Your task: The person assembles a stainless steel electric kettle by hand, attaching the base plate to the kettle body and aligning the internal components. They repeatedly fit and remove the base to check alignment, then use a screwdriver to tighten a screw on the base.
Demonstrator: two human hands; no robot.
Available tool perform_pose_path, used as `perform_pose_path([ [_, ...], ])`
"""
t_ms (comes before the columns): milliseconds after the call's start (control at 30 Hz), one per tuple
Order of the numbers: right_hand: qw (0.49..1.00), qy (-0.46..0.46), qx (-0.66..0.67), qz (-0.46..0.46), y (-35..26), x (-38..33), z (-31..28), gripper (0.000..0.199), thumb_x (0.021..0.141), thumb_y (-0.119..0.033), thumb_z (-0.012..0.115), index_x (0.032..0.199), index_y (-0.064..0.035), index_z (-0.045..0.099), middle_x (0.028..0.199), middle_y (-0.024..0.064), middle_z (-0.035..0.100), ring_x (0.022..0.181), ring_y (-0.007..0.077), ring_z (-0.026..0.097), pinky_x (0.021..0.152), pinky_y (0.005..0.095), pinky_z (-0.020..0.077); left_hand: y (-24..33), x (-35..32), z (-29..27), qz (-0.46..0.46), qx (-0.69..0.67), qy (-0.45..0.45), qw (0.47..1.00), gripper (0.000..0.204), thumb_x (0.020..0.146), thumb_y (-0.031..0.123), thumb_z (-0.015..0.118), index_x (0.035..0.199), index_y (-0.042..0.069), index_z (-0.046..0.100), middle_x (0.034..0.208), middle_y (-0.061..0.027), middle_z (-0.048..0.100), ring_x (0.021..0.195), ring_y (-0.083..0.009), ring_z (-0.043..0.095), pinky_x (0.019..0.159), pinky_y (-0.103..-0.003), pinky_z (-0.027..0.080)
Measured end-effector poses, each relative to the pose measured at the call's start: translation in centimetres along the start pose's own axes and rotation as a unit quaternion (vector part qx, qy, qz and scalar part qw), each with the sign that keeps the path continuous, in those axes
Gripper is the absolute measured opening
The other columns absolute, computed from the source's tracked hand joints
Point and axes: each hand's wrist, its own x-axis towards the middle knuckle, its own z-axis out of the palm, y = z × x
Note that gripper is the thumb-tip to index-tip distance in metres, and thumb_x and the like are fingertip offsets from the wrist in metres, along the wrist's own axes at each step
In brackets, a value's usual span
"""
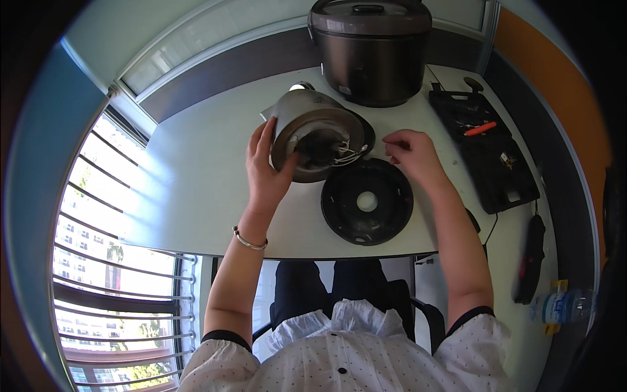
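Observation:
A metal electric kettle (285,124) lies on its side on the white table, its underside facing me. The bottom is uncovered, and white wires (347,151) show in the dark opening. My left hand (266,160) grips the kettle's left side, thumb at the rim of the opening. My right hand (413,155) hovers right of the kettle, fingers curled into a pinch. Whatever lies between those fingertips, if anything, is too small to make out. Just below the kettle lies a round black plastic cover (334,215) with a hole in its middle.
A large dark rice cooker (372,65) stands at the back. On the right lie an open black tool case (473,157), an orange-handled tool (481,129) in it, and a folded black umbrella (530,258). A plastic bottle (568,306) lies at the lower right. Window bars (117,287) are at the left.

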Motion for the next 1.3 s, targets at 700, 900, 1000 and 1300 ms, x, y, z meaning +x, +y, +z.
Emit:
perform_pose_path([
  [700, 0.975, 0.165, -0.059, -0.138, 0.5, -0.7, -0.7, 0.014, 0.083, 0.002, 0.062, 0.096, 0.0014, 0.069, 0.084, 0.0065, 0.064, 0.068, 0.0114, 0.061, 0.064, 0.0227, 0.0479, 0.7, 0.9, -0.1, 0.004, -0.082, -0.002, 0.997, 0.064, 0.071, 0.002, 0.069, 0.132, 0.006, 0.051, 0.135, -0.0131, 0.045, 0.122, -0.0259, 0.048, 0.101, -0.037, 0.040],
  [900, 0.979, 0.173, 0.005, -0.104, 0.7, -0.6, -0.4, 0.014, 0.083, 0.000, 0.063, 0.096, 0.0017, 0.068, 0.083, 0.0074, 0.067, 0.070, 0.0127, 0.064, 0.066, 0.0239, 0.0505, 0.2, 0.6, -0.1, 0.020, -0.073, 0.026, 0.997, 0.061, 0.071, 0.005, 0.074, 0.129, 0.007, 0.055, 0.131, -0.0102, 0.051, 0.119, -0.0236, 0.049, 0.095, -0.035, 0.042],
  [1000, 0.980, 0.173, 0.004, -0.103, 0.5, -0.6, -0.4, 0.015, 0.083, 0.000, 0.062, 0.097, 0.0015, 0.068, 0.082, 0.0068, 0.066, 0.070, 0.0122, 0.064, 0.066, 0.0237, 0.0504, 0.0, 0.5, 0.0, 0.026, -0.070, 0.035, 0.997, 0.062, 0.071, 0.006, 0.075, 0.129, 0.008, 0.055, 0.131, -0.0098, 0.051, 0.118, -0.0232, 0.050, 0.094, -0.034, 0.042],
  [1300, 0.976, 0.181, 0.058, -0.102, 0.2, -0.7, -0.2, 0.016, 0.082, 0.002, 0.062, 0.098, 0.0013, 0.065, 0.081, 0.0058, 0.066, 0.071, 0.0118, 0.064, 0.066, 0.0236, 0.0501, 0.0, 0.3, 0.1, 0.025, -0.082, 0.041, 0.996, 0.063, 0.070, 0.006, 0.075, 0.129, 0.009, 0.055, 0.132, -0.0091, 0.051, 0.117, -0.0228, 0.050, 0.094, -0.034, 0.042],
])
